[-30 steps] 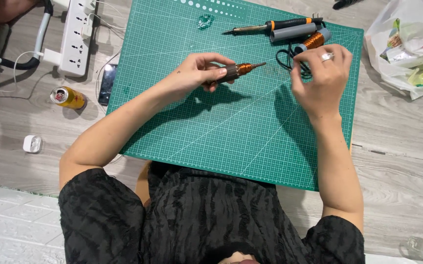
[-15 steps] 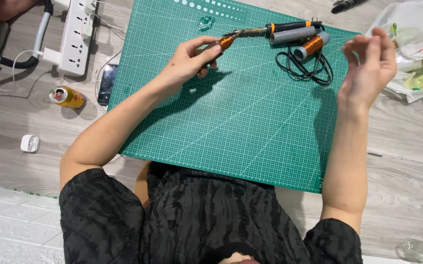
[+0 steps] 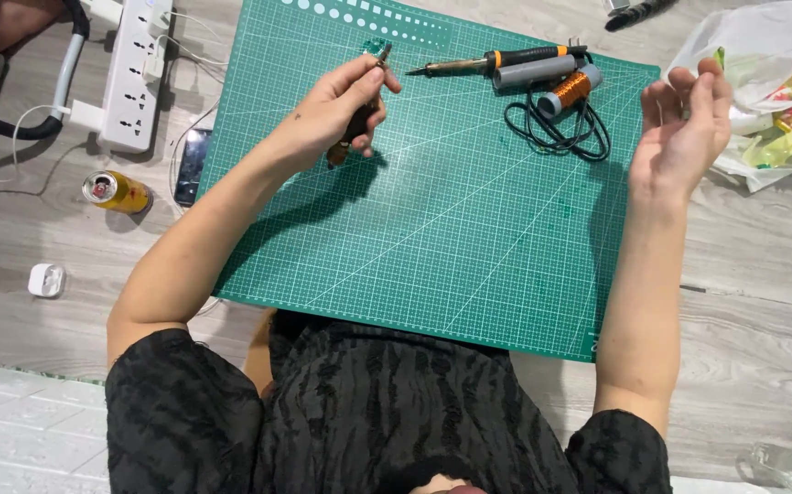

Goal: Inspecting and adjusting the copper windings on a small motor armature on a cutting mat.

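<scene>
Green mat; left hand gripping tool

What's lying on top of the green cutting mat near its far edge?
On the cutting mat lie a soldering iron, a grey cylinder, a copper wire spool and a coiled black cord. The left hand covers most of its tool.

Your left hand was curled tight with its fingers closed, your right hand was open with its fingers a little bent and the palm up, and both bare arms reached forward.
</scene>
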